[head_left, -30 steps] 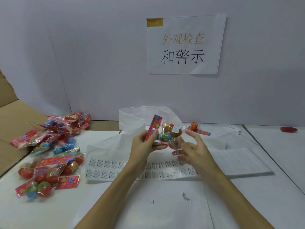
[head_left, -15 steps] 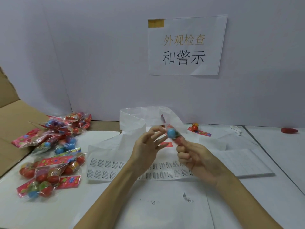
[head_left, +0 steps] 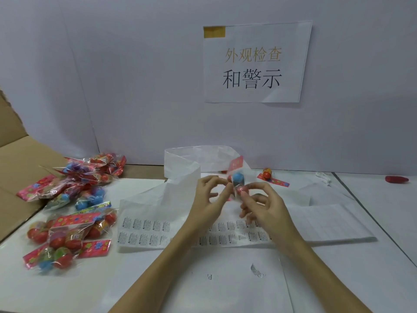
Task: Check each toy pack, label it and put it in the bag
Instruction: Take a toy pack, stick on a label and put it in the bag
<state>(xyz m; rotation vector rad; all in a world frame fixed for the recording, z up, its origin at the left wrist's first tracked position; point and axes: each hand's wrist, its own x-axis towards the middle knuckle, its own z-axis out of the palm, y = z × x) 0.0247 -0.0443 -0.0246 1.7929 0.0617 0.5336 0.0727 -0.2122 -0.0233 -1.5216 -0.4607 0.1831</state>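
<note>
Hands are holding up one small clear plastic toy pack (head_left: 237, 180) with blue and red balls inside. The left hand (head_left: 208, 197) is pinching its left side and the right hand (head_left: 262, 204) is pinching its bottom. Just behind the hands, the white plastic bag (head_left: 180, 166) is standing open. Under the hands, a white sheet of warning stickers (head_left: 144, 231) is lying flat. Far left of the left hand, more shiny toy packs (head_left: 72, 224) are sitting in a pile.
</note>
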